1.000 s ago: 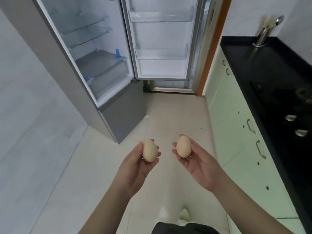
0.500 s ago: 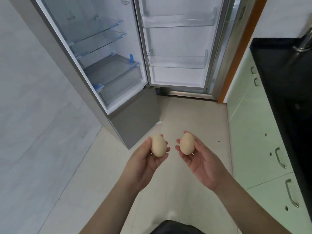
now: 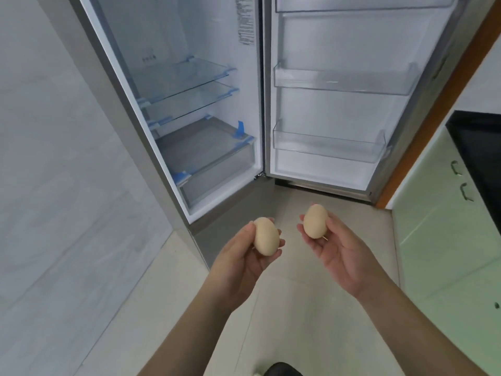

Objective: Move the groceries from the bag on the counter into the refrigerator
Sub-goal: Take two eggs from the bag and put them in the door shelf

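smooth oval eggs (image 3: 266,236), cupped hands (image 3: 344,256)

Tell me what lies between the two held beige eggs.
Nothing: the head view shows only bare floor tile behind the gap between left egg and right egg.

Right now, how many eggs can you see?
2. One egg is held in the left hand, the other egg in the right hand, both in front of the open refrigerator, whose shelves show none.
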A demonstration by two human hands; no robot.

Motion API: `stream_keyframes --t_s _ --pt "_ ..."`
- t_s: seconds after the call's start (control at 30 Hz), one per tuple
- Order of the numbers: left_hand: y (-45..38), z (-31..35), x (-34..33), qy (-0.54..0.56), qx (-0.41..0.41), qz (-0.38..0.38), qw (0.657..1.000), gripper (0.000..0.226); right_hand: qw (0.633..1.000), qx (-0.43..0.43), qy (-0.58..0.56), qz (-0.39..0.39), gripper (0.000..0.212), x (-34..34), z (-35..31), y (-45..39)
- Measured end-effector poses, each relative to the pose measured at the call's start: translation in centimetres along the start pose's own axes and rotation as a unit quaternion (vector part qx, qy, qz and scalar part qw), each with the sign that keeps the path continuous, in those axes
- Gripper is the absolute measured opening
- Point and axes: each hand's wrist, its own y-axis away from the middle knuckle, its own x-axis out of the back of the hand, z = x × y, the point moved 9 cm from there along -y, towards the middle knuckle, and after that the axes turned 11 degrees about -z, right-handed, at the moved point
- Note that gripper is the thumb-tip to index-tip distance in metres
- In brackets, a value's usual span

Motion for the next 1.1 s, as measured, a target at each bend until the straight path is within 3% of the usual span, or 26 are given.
stream_keyframes --t_s 0.2,0.73,1.1 --pt "-7.1 4.1 0.0 -0.007 -0.006 -0.027 1.0 0.038 0.999 0.032 -0.014 0.021 0.038 -0.2 -2.4 -5.9" --pt "-27.5 5.6 -7.4 -0.033 -0.001 -0.07 0.997 0.034 0.998 0.062 -0.006 0.011 0.039 6.2 -15.9 -18.2" --pt "-36.8 9.0 -8.0 -0.08 -0.067 -0.055 0.993 0.039 0.998 0.049 -0.038 0.006 0.04 8.3 -21.2 -24.6"
